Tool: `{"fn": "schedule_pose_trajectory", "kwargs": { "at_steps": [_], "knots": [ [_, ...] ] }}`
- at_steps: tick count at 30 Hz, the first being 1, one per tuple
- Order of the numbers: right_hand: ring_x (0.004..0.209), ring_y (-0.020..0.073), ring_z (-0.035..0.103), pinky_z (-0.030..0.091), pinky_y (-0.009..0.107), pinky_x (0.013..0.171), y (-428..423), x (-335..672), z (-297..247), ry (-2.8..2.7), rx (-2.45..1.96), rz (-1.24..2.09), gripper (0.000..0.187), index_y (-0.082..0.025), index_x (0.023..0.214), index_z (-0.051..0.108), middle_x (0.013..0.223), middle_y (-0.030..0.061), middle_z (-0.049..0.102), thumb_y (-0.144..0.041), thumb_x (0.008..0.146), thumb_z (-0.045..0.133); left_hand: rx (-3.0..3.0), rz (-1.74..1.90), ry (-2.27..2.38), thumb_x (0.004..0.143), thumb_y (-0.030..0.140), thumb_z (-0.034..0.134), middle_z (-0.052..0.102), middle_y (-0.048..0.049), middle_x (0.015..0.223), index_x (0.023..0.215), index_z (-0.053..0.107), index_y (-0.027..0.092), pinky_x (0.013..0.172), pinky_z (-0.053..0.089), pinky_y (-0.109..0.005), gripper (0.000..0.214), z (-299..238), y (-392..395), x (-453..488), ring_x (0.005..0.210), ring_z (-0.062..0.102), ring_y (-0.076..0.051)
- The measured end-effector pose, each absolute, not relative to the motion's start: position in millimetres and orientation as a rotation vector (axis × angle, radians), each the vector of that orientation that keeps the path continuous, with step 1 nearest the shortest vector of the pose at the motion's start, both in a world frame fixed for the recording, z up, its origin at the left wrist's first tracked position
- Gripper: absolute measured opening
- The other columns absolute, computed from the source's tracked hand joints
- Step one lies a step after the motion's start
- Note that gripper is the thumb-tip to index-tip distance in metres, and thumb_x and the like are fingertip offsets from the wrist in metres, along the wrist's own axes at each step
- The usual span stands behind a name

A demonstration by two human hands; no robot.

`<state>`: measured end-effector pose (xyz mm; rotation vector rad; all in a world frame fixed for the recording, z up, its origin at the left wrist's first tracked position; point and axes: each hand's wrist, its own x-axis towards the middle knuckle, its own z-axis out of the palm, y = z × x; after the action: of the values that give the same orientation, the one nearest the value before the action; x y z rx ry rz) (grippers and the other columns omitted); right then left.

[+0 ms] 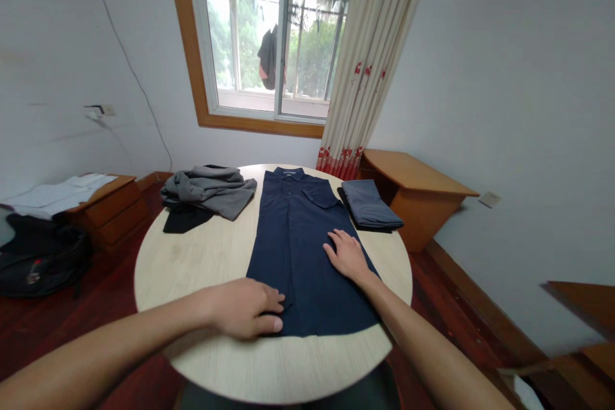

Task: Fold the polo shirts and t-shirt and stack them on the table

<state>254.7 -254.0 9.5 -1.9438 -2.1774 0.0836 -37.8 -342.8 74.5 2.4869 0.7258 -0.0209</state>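
Note:
A navy collared shirt [298, 237] lies lengthwise on the round pale wooden table [206, 256], its sides folded in to a long strip, collar at the far end. My left hand [245, 307] rests on the shirt's near left corner, fingers bent and close together on the hem; whether they pinch the cloth I cannot tell. My right hand [346, 255] lies flat and open on the shirt's right edge, fingers stretched out.
A crumpled grey garment [211, 189] on a black one [185, 219] sits at the table's far left. Folded blue-grey clothes [369, 205] lie far right. Wooden cabinets stand left [113, 205] and right [413, 189]; a black bag [41, 256] is on the floor.

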Motion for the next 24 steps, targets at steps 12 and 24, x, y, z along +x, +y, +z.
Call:
{"fn": "schedule_pose_trajectory", "kwargs": {
  "at_steps": [12, 24],
  "knots": [
    [0.1, 0.027, 0.068, 0.051, 0.031, 0.083, -261, 319, 31, -1.675, -2.166, 0.55, 0.055, -0.01, 0.123, 0.061, 0.113, 0.0177, 0.07, -0.024, 0.072, 0.076, 2.683, 0.331, 0.758, 0.1, 0.049, 0.042, 0.043, -0.0132, 0.155, 0.144, 0.051, 0.019, 0.119, 0.025, -0.051, 0.054, 24, -255, 29, 0.144, 0.037, -0.029],
    [0.065, 0.0169, 0.067, 0.054, 0.025, 0.062, -283, 308, 58, -1.411, -1.812, 1.307, 0.008, -0.013, 0.08, 0.068, 0.08, 0.0074, 0.075, -0.014, 0.072, 0.069, 2.718, 0.131, 0.683, 0.099, 0.057, 0.04, 0.028, -0.011, 0.162, 0.151, 0.041, 0.027, 0.118, 0.012, -0.066, 0.061, 17, -268, 10, 0.151, 0.02, -0.035]
  ]
}}
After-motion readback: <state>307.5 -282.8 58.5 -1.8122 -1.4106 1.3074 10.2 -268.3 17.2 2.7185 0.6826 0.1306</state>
